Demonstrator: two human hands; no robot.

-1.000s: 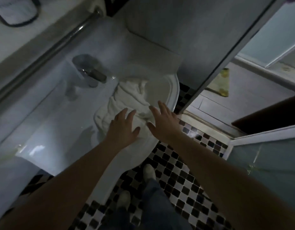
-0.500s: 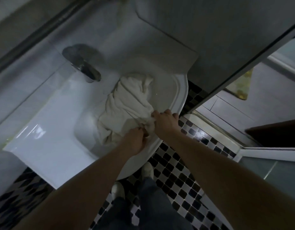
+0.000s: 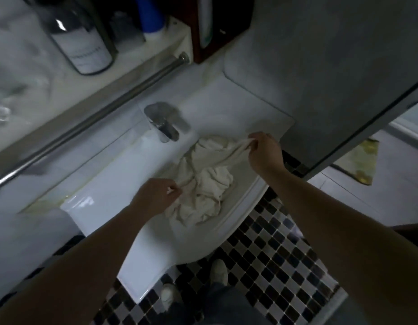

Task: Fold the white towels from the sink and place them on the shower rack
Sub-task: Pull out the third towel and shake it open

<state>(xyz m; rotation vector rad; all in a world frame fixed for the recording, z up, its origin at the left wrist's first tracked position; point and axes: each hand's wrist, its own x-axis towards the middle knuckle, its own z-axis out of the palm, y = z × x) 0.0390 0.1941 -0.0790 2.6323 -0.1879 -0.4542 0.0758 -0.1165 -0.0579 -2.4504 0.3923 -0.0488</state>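
Note:
A crumpled white towel (image 3: 208, 181) lies bunched in the bowl of the white sink (image 3: 241, 214). My left hand (image 3: 156, 195) pinches a corner of the towel at the bowl's near left side. My right hand (image 3: 264, 153) pinches another corner at the far right, lifted a little so the cloth stretches between the two hands. Whether more than one towel lies in the heap I cannot tell. No shower rack is in view.
A chrome tap (image 3: 165, 127) stands behind the bowl. Above it runs a steel rail (image 3: 90, 120) under a shelf holding a dark bottle (image 3: 81, 43) and a blue container (image 3: 149, 15). A grey door panel (image 3: 344, 78) hangs at right. Checkered floor tiles (image 3: 273, 266) lie below.
Both hands reached into the sink, closed on the towel close together, then pulled apart: the left toward the near left, the right toward the far right. The view tilted up toward the shelf.

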